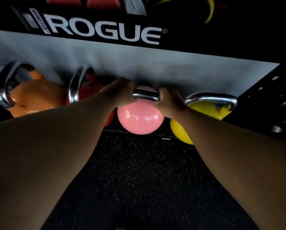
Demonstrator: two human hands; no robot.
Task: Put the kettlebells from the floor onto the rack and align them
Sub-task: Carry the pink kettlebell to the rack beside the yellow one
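A pink kettlebell (139, 119) with a chrome handle sits in the middle of the row on the low rack shelf. My left hand (120, 93) grips the left end of its handle and my right hand (169, 102) grips the right end. To its left stand a red kettlebell (89, 90), partly hidden by my left arm, and an orange kettlebell (37, 95). A yellow kettlebell (208, 108) stands to its right, partly behind my right forearm.
A black upper rack beam (105, 29) with white ROGUE lettering runs overhead. A black perforated rack upright (271, 87) stands at the right. Black speckled rubber floor (139, 171) lies below, between my arms. A grey wall is behind the kettlebells.
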